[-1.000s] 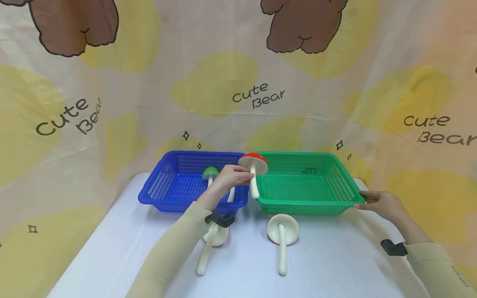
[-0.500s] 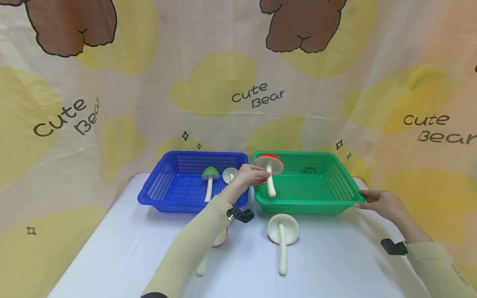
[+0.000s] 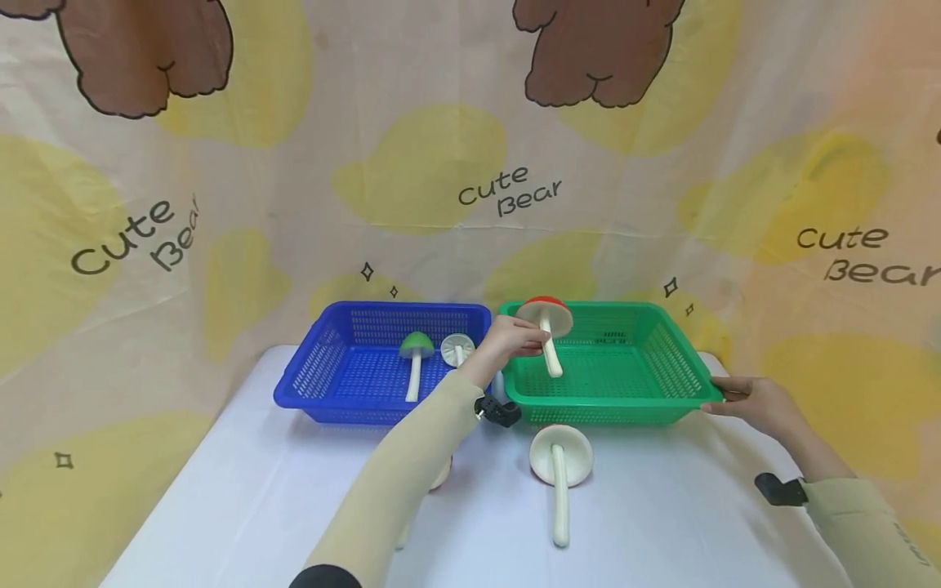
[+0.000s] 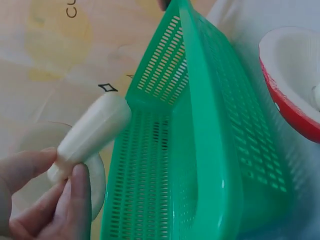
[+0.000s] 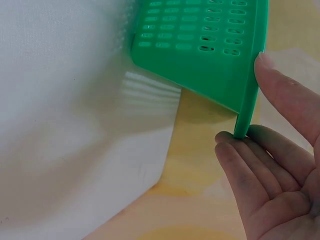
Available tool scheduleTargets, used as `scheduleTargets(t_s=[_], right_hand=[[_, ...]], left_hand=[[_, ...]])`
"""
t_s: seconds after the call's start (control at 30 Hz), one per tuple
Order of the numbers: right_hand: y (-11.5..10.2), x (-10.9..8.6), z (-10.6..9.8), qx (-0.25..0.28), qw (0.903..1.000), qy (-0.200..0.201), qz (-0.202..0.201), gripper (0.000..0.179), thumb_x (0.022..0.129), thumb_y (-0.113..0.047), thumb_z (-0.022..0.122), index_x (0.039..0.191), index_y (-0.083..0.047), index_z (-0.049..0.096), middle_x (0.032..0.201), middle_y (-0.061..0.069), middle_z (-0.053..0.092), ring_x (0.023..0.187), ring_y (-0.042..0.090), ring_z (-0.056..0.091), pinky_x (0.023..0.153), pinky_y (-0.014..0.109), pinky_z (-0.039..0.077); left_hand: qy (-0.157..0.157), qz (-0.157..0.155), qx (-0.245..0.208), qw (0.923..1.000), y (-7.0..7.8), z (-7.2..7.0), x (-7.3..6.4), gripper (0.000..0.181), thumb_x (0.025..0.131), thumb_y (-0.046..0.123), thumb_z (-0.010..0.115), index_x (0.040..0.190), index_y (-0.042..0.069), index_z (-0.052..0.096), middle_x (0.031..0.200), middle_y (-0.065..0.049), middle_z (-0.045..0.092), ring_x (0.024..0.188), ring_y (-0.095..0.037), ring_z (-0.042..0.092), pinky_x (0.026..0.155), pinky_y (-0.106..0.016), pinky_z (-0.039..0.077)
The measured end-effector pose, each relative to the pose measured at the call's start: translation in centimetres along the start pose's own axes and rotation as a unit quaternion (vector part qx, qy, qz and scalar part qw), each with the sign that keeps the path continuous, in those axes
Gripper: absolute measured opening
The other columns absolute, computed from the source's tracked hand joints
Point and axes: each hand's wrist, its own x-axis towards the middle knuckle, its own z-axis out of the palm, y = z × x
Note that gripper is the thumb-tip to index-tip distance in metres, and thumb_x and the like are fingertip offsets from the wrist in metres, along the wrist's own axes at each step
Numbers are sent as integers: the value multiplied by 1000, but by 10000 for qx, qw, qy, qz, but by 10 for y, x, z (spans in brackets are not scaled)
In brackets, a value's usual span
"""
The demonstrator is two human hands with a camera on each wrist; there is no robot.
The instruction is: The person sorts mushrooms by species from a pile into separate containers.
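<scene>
White cloth covers the table (image 3: 243,490), backed by a curtain printed with bears and "Cute Bear".

Nearest the front edge, a cream mushroom (image 3: 560,461) lies cap-underside up, stem pointing toward the front edge. A second mushroom (image 3: 441,474) lies mostly hidden under the left sleeve.

At the table's right edge, the right hand (image 3: 757,404) touches the right rim of the green basket (image 3: 662,359). The wrist view shows its fingers (image 5: 250,170) straight and side by side, tips against the rim.

Farther back, the left hand (image 3: 507,341) pinches the red-capped mushroom (image 3: 546,320) by its stem between thumb and fingers (image 4: 75,195), above the green basket's left part. The cap is red on top and cream beneath; the cream stem's long axis is tilted, cap up, free end down and right.

Left of it, the blue basket (image 3: 309,371) holds a green-capped mushroom (image 3: 415,355) and a white-capped one (image 3: 456,349).
</scene>
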Motion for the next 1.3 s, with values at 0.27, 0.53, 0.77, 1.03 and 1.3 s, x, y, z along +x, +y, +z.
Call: scheduleTargets(t_s=[0.27,0.53,0.77,1.03,1.3], right_hand=[[1,0,0,24,10000,-18,2,81,80,-47,72,133,9,47,117,29,62,114,51,50,83,60,49],[0,-1,0,-13,10000,-54,27,81,80,-46,72,134,9,46,118,29,61,114,52,49,83,61,49],[-2,-2,-1,-70,9999,-32,66,82,80,-48,71,134,8,46,119,31,60,114,53,48,82,61,48],[-2,-4,-2,-99,9999,-61,70,82,81,-48,71,134,8,45,118,31,61,113,54,48,81,62,48],[-1,-2,-2,20,9999,-118,73,84,80,-49,71,135,8,44,120,32,59,116,54,46,83,64,47]], left_hand=[[-303,43,166,9994,-8,-9,-7,41,86,7,68,123,-8,57,115,-24,65,108,-34,64,87,-32,57],[-509,343,269,9978,-12,-34,-30,32,86,9,68,115,-5,63,115,-24,65,86,-15,70,90,-34,56],[-648,616,449,9950,-12,-59,-60,36,89,16,67,119,-3,62,116,-20,65,104,-27,66,93,-35,54],[-593,690,520,9945,-26,-93,-94,38,87,16,69,118,-4,61,113,-19,66,109,-38,62,88,-33,56],[-524,596,912,9927,-46,-120,-127,38,84,21,72,115,0,64,109,-19,68,102,-32,66,90,-38,56]])
